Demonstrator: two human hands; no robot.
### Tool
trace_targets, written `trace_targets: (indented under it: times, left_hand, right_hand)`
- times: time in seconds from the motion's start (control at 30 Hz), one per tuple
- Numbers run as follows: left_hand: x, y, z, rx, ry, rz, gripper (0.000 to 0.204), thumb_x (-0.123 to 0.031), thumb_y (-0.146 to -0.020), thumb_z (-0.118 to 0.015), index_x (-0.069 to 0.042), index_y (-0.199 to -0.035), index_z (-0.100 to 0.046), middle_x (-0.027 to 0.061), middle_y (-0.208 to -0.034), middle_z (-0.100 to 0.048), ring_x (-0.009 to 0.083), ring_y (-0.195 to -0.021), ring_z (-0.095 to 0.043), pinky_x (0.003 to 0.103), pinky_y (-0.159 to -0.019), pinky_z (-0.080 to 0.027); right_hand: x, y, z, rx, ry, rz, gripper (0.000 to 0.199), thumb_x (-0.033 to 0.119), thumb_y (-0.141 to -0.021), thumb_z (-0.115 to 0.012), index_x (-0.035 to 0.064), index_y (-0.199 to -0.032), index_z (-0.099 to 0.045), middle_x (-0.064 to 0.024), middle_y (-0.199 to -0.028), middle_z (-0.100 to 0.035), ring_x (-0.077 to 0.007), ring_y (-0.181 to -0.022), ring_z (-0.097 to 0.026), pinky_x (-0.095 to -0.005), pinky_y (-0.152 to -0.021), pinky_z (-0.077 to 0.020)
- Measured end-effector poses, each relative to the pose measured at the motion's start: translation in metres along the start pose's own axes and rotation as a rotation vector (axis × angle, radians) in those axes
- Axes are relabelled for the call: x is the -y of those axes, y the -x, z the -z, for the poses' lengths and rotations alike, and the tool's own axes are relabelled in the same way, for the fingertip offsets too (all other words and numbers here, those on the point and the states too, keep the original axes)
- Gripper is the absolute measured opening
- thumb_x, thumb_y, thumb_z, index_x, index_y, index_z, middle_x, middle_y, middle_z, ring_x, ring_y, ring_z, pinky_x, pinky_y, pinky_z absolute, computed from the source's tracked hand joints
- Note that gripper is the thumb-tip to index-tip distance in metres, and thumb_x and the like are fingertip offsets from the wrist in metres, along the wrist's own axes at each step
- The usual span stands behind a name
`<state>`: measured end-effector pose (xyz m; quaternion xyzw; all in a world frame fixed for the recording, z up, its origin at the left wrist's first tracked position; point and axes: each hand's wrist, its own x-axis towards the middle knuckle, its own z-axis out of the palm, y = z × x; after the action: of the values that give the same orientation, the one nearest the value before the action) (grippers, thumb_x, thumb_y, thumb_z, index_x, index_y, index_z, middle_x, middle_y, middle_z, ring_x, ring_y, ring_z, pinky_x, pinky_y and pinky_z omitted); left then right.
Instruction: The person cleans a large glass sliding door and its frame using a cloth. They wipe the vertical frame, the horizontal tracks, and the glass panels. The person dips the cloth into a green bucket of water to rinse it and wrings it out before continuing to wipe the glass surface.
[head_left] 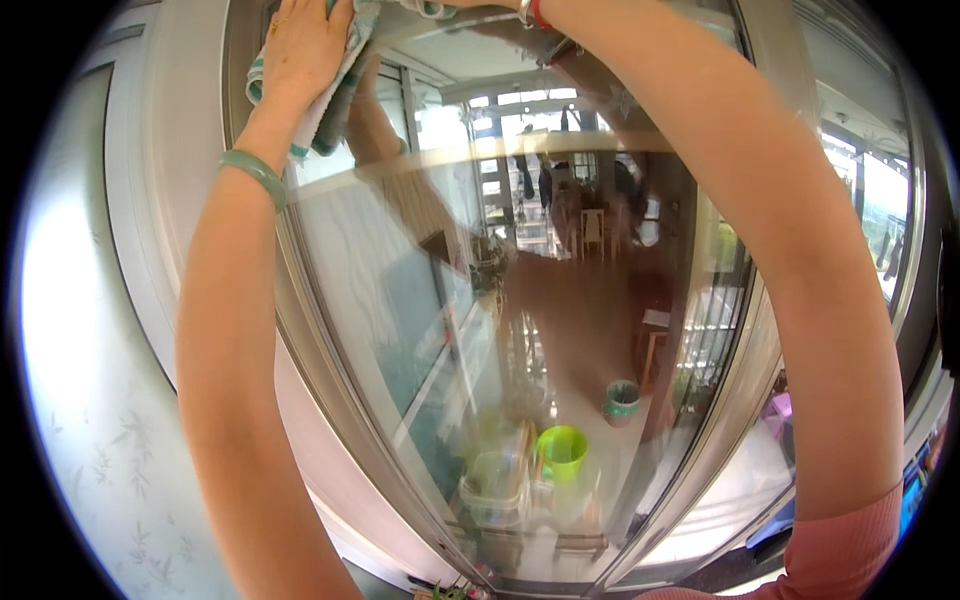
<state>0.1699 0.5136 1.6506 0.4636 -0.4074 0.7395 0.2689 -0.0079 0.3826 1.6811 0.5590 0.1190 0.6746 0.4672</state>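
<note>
Both my arms reach up to a tall glass pane (560,330) in a metal frame. At the top left corner, my left hand (305,55) is closed on a white and green cloth (322,118), pressing it against the glass. Part of its fingers is cut off by the top edge. A green bangle (256,178) circles the left wrist. Only a sliver of my right hand (485,3) shows at the top edge, beside another bit of the cloth; its fingers are hidden. A silver bracelet and a red band (538,13) sit on the right wrist.
The metal frame (330,365) borders the pane. In or through the glass appear a lime-green bucket (562,452), a clear tub (492,488) and a plant pot (621,400), mixed with reflections. A frosted panel with leaf patterns (110,480) stands at the left.
</note>
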Motion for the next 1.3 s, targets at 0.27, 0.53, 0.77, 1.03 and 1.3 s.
trace_targets:
  times: [0.27,0.53,0.77,1.03,1.3]
  left_hand:
    - [-0.030,0.098,0.015,0.020,0.149,0.053,0.052,-0.032,-0.103,-0.043,-0.015,-0.152,-0.039,0.0086,-0.161,-0.032,0.0372,-0.149,-0.024,0.050,-0.118,-0.023]
    - [-0.111,0.258,0.087,0.209,0.158,0.274,0.060,-0.021,-0.096,-0.051,-0.016,-0.154,-0.038,0.0139,-0.163,-0.026,0.0412,-0.150,-0.018,0.056,-0.120,-0.015]
    - [-0.190,0.406,0.139,0.398,0.209,0.562,0.064,-0.025,-0.097,-0.046,-0.004,-0.155,-0.030,0.0220,-0.163,-0.019,0.0455,-0.151,-0.011,0.057,-0.121,-0.010]
    - [-0.289,0.541,0.183,0.456,0.198,0.775,0.067,-0.043,-0.105,-0.033,-0.001,-0.157,-0.021,0.0235,-0.164,-0.013,0.0470,-0.151,-0.006,0.058,-0.121,-0.007]
    - [-0.209,0.409,0.142,0.381,0.138,0.707,0.061,-0.026,-0.104,-0.042,0.000,-0.156,-0.024,0.0196,-0.164,-0.018,0.0416,-0.152,-0.010,0.052,-0.122,-0.010]
  right_hand:
    - [0.059,0.059,0.030,0.045,-0.130,0.058,0.029,0.028,-0.084,-0.055,0.0124,-0.103,-0.070,-0.0041,-0.111,-0.068,-0.0245,-0.111,-0.057,-0.0474,-0.086,-0.0413]
    - [0.170,0.146,0.078,0.205,-0.252,0.096,0.043,0.036,-0.085,-0.064,0.0148,-0.123,-0.067,0.0026,-0.134,-0.060,-0.0197,-0.130,-0.047,-0.0422,-0.102,-0.0358]
    - [0.265,0.228,0.131,0.438,-0.514,0.222,0.049,0.027,-0.086,-0.059,0.0045,-0.130,-0.061,-0.0053,-0.139,-0.056,-0.0243,-0.140,-0.038,-0.0440,-0.109,-0.0315]
    - [0.328,0.290,0.175,0.615,-0.565,0.634,0.048,0.027,-0.086,-0.059,0.0064,-0.130,-0.059,-0.0039,-0.139,-0.055,-0.0238,-0.141,-0.038,-0.0406,-0.109,-0.0339]
    - [0.260,0.207,0.102,0.412,-0.539,0.484,0.042,0.023,-0.086,-0.059,0.0091,-0.126,-0.064,-0.0017,-0.141,-0.057,-0.0207,-0.139,-0.042,-0.0408,-0.106,-0.0367]
